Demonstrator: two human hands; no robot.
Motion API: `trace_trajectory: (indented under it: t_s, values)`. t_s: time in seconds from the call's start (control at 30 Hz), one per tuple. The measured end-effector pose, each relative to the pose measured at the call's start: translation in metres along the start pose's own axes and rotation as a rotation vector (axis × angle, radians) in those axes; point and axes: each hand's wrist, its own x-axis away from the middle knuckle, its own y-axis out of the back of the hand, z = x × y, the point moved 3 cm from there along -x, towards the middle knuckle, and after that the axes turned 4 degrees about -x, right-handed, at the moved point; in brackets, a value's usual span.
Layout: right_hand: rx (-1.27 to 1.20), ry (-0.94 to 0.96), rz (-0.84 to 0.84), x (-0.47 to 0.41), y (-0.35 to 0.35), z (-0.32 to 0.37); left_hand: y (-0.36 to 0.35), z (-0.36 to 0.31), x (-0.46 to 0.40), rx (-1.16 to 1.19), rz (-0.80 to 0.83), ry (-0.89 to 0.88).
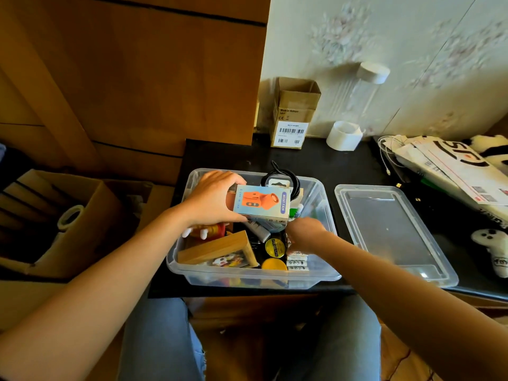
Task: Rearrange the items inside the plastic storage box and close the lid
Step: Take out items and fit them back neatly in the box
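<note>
clearly the left hand (pixel 213 198) is gripping the mini fan box (pixel 262 203), fingers over its far edge and thumb under the near one, lifting it clear of the clutter, probably to free room beneath it or to find it a flatter spot. just right of that box and lower, the right hand (pixel 305 235) is down inside the plastic storage box (pixel 255 279), fingers bent among the small things there; whether it is pinching something i cannot tell, since the fingertips are hidden and blurred. below the left hand lie a wooden frame (pixel 220 247) leaning on its edge and a red and white toy (pixel 209 229). between the two hands sit a grey tube (pixel 257 231), a round yellow tin (pixel 275 248) and an orange disc (pixel 274 264), with a row of batteries (pixel 297 264) just beneath the right hand. beyond the fan box a black cable (pixel 286 177) is coiled against the far wall. the storage box sits on the black desk (pixel 220 155), near its front edge. to the right of the right hand the clear lid (pixel 395 235) lies flat on the desk, off the box, set aside so both hands can sort; closing looks some way off.
</note>
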Motion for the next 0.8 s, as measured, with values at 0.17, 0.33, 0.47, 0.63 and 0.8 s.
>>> trace_trajectory:
  t_s: [0.17, 0.33, 0.47, 0.63, 0.8]
  values:
    - [-0.122, -0.020, -0.055, 0.001, 0.019, -0.005, 0.008, -0.006, 0.001, -0.022, 0.082, -0.009]
    - [-0.300, -0.134, -0.073, 0.005, 0.032, -0.014, 0.007, -0.022, 0.012, -0.007, 0.138, -0.094]
    - [-0.754, -0.225, -0.129, 0.007, 0.037, -0.021, 0.006, -0.035, 0.020, 0.129, 0.082, -0.073]
    - [-1.083, -0.262, -0.173, 0.008, 0.038, -0.024, 0.026, -0.037, 0.023, 0.267, -0.027, -0.028]
    - [-1.341, -0.341, -0.240, -0.004, 0.036, -0.024, 0.048, -0.020, 0.029, 0.549, -0.173, 0.136]
